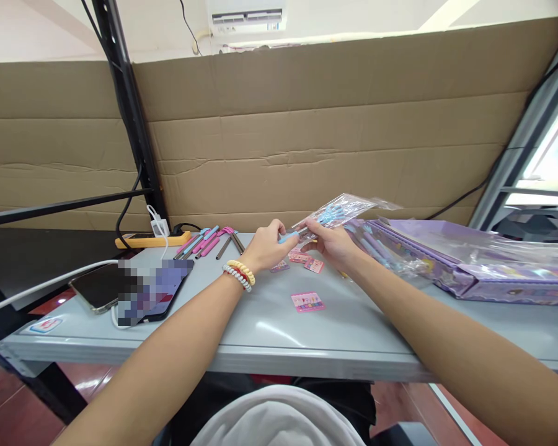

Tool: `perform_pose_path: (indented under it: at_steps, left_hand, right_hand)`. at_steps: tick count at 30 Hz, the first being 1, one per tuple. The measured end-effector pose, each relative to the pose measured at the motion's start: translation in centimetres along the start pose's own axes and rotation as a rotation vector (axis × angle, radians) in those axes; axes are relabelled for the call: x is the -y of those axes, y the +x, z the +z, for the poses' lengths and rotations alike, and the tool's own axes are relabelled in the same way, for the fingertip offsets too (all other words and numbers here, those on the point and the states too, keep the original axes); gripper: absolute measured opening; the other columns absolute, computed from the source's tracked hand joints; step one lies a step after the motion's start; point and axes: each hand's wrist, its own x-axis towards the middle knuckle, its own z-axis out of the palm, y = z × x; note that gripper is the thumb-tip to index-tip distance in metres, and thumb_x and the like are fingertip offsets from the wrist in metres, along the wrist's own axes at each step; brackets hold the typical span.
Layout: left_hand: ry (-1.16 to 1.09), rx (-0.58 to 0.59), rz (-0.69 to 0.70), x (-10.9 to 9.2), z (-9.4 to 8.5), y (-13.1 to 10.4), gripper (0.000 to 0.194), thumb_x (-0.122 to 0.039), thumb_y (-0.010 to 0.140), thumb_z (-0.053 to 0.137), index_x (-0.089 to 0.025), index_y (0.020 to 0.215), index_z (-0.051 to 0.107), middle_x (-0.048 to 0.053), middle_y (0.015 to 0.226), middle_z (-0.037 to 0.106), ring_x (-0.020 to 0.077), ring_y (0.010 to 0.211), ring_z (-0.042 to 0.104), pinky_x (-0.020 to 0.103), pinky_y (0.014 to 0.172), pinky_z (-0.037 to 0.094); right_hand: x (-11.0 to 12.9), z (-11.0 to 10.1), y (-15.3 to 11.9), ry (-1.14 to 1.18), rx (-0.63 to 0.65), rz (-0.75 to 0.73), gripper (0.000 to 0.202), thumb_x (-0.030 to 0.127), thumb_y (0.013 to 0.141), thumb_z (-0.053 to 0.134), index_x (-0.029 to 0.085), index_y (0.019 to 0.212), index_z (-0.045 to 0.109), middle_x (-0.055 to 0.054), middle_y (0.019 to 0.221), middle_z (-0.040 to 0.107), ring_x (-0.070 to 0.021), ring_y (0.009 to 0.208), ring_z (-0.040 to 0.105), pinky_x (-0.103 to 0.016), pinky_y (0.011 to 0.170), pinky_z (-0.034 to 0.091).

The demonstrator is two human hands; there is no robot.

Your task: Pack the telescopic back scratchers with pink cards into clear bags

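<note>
My left hand (267,246) pinches the end of a light blue stick-like item (288,236) near the middle of the table. Close beside it, my right hand (330,243) is closed on a clear plastic bag (348,205) with light blue pieces inside. The blue item lies at the bag's near end; whether it is partly inside I cannot tell. Beneath the hands lie small pink printed cards (314,265), and another pink card (307,301) is nearer the table's front edge. Pink, blue and dark stick-like items (209,241) lie left of my left hand.
Two phones, one dark (103,286) and one with its screen lit (167,290), lie on the grey table (260,344) at left. Behind them is a yellow power strip (137,240). Purple packaging (506,282) and plastic bags fill the right. Cardboard (330,136) stands behind.
</note>
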Motion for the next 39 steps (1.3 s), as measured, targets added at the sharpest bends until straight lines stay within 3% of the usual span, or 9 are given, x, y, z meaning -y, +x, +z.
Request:
perform_pose_path:
  at_steps: [13, 19, 25, 39]
  left_hand:
    - [-0.012, 0.084, 0.040, 0.41, 0.38, 0.03, 0.032, -0.051, 0.080, 0.042, -0.020, 0.079, 0.048, -0.002, 0.066, 0.055, 0.0117, 0.057, 0.045, 0.024, 0.052, 0.031]
    - [0.014, 0.121, 0.066, 0.43, 0.49, 0.05, 0.031, -0.050, 0.079, 0.044, -0.020, 0.076, 0.047, -0.001, 0.070, 0.059, 0.0134, 0.061, 0.050, 0.025, 0.055, 0.034]
    - [-0.003, 0.128, 0.052, 0.09, 0.41, 0.00, 0.031, -0.050, 0.078, 0.045, -0.020, 0.075, 0.048, -0.001, 0.073, 0.060, 0.0137, 0.065, 0.052, 0.025, 0.058, 0.035]
    - [0.000, 0.149, 0.027, 0.47, 0.47, 0.11, 0.037, -0.056, 0.081, 0.041, -0.020, 0.079, 0.050, 0.002, 0.077, 0.062, 0.0166, 0.069, 0.054, 0.026, 0.059, 0.035]
  right_hand:
    - [-0.49, 0.34, -0.37, -0.153, 0.141, 0.097, 0.031, 0.044, 0.070, 0.069, 0.014, 0.076, 0.064, -0.004, 0.071, 0.060, -0.0145, 0.067, 0.057, -0.026, 0.055, 0.049]
    - [-0.74, 0.30, -0.21, -0.170, 0.137, 0.086, 0.035, 0.048, 0.070, 0.067, 0.014, 0.067, 0.061, -0.004, 0.065, 0.060, -0.0152, 0.063, 0.058, -0.027, 0.055, 0.049]
    - [-0.46, 0.47, -0.27, -0.154, 0.098, 0.069, 0.035, 0.047, 0.068, 0.070, 0.014, 0.077, 0.062, -0.003, 0.066, 0.062, -0.0137, 0.059, 0.057, -0.026, 0.052, 0.048]
    - [0.09, 0.78, -0.52, -0.197, 0.069, 0.032, 0.036, 0.048, 0.067, 0.070, 0.013, 0.072, 0.062, -0.003, 0.060, 0.060, -0.0136, 0.052, 0.057, -0.025, 0.046, 0.045]
